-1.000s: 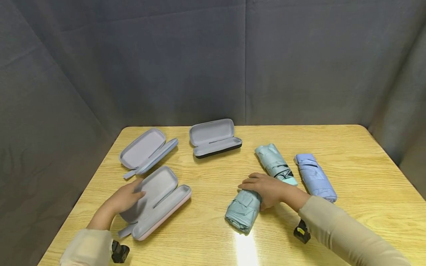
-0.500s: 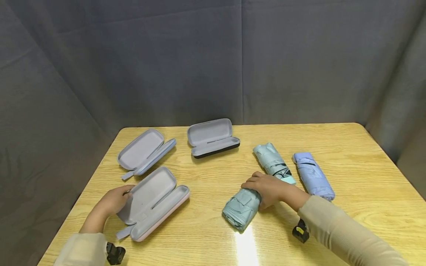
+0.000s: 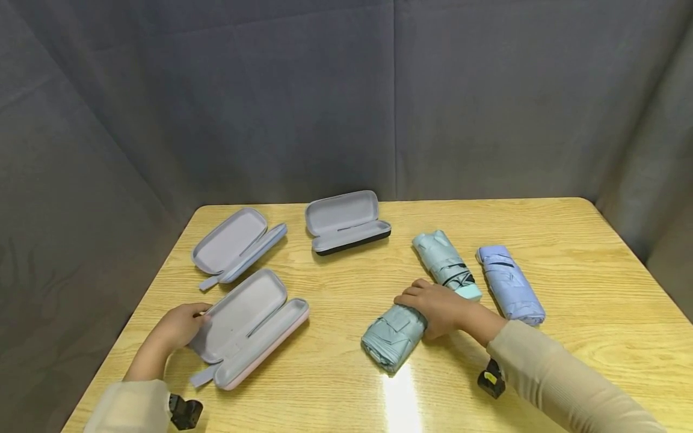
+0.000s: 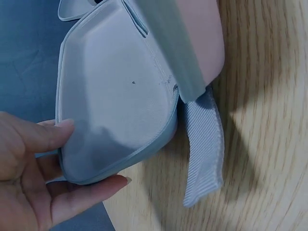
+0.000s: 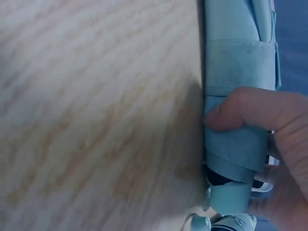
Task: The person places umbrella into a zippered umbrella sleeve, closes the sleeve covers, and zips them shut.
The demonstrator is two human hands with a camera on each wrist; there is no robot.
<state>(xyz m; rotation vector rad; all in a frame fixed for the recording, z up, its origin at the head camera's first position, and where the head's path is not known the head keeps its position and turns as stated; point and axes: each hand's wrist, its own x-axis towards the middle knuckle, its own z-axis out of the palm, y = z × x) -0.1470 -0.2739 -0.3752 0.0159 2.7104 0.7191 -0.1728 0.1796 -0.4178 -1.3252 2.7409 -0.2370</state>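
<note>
A pink case with a grey lining (image 3: 260, 346) lies spread apart at the front left, probably a glasses case, with a grey strap (image 4: 204, 149) at its near end. My left hand (image 3: 177, 328) pinches the lid's outer edge, thumb on the lining and fingers behind it. My right hand (image 3: 441, 310) grips a folded grey-green umbrella (image 3: 392, 343) on the table. In the right wrist view the thumb lies across the umbrella's wrapped fabric (image 5: 240, 67); the fingers are partly hidden behind it.
A blue case (image 3: 233, 246) and a black case (image 3: 349, 222), both lined grey and spread apart, lie at the back. A second green umbrella (image 3: 446, 264) and a blue-violet umbrella (image 3: 511, 285) lie to the right on the wooden table (image 3: 595, 300). Dark curtains (image 3: 271, 108) hang behind.
My left hand has shifted from over the pink case's lid back to its outer left edge. The right hand stays on the umbrella, and the umbrellas and cases hardly move.
</note>
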